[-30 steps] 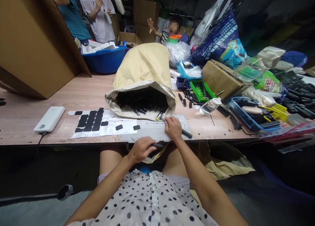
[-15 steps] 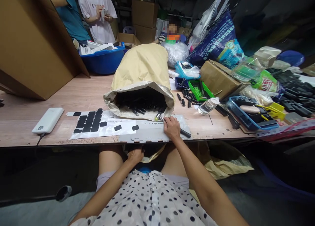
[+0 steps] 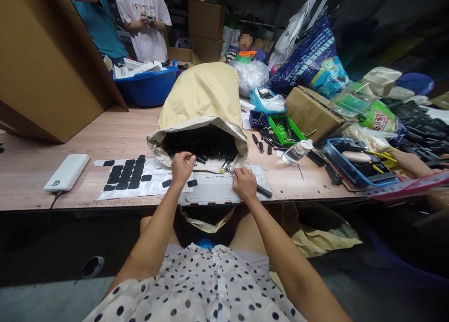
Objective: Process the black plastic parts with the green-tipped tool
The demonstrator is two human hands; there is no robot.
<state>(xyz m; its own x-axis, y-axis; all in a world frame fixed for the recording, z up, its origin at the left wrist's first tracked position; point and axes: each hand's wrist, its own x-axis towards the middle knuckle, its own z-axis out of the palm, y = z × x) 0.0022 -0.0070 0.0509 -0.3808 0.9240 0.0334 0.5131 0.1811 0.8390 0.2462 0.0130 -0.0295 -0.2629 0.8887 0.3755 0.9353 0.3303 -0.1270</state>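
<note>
My right hand [image 3: 244, 182] is closed round a hammer [image 3: 264, 191] with a black handle and a yellowish striking face, lying low over a grey board [image 3: 210, 189] at the table's front edge. The head of the hammer sits by the lip of a large beige sack [image 3: 201, 90]. Many black pieces [image 3: 210, 151], some with shiny metal ends, lie inside its dark mouth. At the left of that mouth is my left hand [image 3: 182, 168], its fingertips pinched together among the nearest pieces. What they hold, if anything, is hidden.
Black stickers [image 3: 126, 172] on a white sheet and a white power bank [image 3: 67, 172] lie left. A clear bottle [image 3: 297, 151], green tray [image 3: 286, 129] and blue basket [image 3: 358, 165] stand right. Another person's hand [image 3: 409, 162] reaches in there. A big carton [image 3: 52, 60] stands left.
My left hand has risen from below the table edge to the sack's mouth. My right hand stays on the hammer. Another person's hand has appeared by the blue basket.
</note>
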